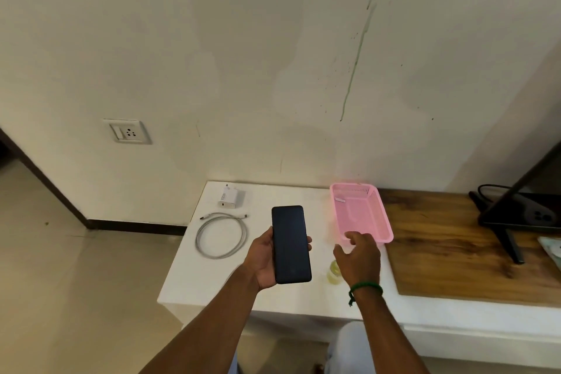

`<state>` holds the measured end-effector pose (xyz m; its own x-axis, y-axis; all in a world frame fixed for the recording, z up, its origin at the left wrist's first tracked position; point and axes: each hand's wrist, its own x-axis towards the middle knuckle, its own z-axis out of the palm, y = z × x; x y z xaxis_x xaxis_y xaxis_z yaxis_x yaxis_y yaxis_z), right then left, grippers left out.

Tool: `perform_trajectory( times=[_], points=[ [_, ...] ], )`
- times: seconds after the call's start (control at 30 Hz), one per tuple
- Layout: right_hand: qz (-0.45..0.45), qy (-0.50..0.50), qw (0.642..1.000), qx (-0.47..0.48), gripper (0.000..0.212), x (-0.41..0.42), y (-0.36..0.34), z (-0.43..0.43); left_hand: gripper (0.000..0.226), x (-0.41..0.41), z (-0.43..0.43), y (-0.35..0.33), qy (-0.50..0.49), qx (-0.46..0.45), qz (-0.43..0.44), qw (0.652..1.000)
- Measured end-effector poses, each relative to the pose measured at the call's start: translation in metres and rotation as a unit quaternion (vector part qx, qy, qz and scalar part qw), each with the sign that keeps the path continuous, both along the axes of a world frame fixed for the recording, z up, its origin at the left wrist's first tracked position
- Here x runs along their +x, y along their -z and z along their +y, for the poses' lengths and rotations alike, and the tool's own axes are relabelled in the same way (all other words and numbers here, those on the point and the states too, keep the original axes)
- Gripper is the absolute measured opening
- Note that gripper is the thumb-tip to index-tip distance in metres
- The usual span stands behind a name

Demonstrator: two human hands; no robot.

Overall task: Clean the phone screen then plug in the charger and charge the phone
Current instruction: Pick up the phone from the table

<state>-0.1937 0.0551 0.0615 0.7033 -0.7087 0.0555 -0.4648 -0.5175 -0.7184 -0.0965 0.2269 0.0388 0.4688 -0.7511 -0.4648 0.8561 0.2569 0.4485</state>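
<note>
Wall socket (129, 131) far left, nothing plugged in. On the white worktop (182, 276): charger brick (228, 197) at the back, coiled cable (221, 235) just in front, apart from it. Left hand (267, 261) holds the phone (291, 244) above the worktop, screen up and dark. Right hand (358, 255) is open w/ fingers spread, holding nothing, reaching toward the pink basket (364, 215); a small bottle (333, 273) of yellowish liquid sits under it. No cloth visible. Looks like early stage: cleaning not begun, plugging and charging all left.
</note>
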Motion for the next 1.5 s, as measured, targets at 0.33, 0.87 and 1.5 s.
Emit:
perform_trajectory(
  times=[0.33,0.87,1.5],
  points=[
    [0.108,0.000,0.993,0.047,0.038,-0.009,0.036,-0.003,0.059,-0.005,-0.006,0.000,0.009,0.006,0.004,1.000],
    [-0.026,0.022,0.993,0.113,0.025,-0.005,0.073,0.014,0.058,-0.002,-0.006,0.001,0.004,0.011,0.005,1.000],
    [0.020,0.044,0.996,0.076,0.049,0.006,0.090,0.013,0.059,0.001,-0.008,-0.002,0.002,-0.001,-0.004,1.000]
  ],
)
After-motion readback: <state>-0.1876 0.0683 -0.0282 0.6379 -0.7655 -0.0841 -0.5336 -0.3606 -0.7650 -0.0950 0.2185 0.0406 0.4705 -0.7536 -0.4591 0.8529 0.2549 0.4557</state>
